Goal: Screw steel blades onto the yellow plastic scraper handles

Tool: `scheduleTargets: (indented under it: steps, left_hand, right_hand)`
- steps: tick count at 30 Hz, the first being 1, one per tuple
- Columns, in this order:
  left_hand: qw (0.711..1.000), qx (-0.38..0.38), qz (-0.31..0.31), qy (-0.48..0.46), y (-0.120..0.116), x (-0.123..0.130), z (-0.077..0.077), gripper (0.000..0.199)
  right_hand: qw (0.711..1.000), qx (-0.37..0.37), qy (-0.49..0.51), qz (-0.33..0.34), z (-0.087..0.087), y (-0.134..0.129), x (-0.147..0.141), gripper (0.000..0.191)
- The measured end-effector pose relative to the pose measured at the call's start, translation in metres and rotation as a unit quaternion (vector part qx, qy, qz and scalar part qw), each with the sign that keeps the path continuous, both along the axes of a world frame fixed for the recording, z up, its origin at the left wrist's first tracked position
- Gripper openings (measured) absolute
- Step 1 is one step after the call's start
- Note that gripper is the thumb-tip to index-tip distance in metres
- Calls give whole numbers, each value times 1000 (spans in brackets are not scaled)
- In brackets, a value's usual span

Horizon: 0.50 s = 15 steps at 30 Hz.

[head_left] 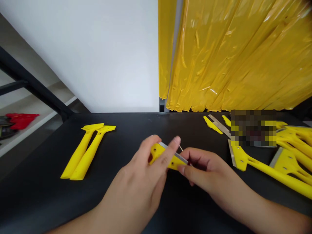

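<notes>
Near the middle of the view, a yellow scraper head (159,150) with a grey metal blade along its upper edge is held above the black table. My left hand (148,169) grips it, fingers wrapped round its left part and one finger across its face. Dark holes show in the yellow plastic. At the right end of the piece, my right hand (203,167) pinches the corner with thumb and fingers. A thin light-coloured edge shows between the two hands; what it belongs to is unclear. The lower part of the scraper is hidden by my left hand.
Two yellow scrapers (91,152) lie side by side on the black table (117,198) at left. Several more scrapers (273,172), loose yellow pieces (213,125) and a metal blade (219,125) lie at right. Yellow plastic sheeting (219,58) and a white panel (109,58) stand behind.
</notes>
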<state>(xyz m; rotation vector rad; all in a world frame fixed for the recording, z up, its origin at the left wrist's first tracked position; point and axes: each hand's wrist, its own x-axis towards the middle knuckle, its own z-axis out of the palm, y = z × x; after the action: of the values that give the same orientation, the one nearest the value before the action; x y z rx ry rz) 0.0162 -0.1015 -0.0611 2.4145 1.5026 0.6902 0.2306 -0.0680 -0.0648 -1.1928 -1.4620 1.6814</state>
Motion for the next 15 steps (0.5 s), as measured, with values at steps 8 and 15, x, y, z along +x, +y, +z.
scheduleTargets:
  steps: [8, 15]
  left_hand:
    - [793, -420, 89, -432, 20, 3, 7, 92]
    - [729, -487, 79, -474, 23, 7, 8, 36]
  right_hand:
    - [1000, 7, 19, 0, -9, 19, 9, 23]
    - [999, 31, 9, 28, -13, 18, 8, 20]
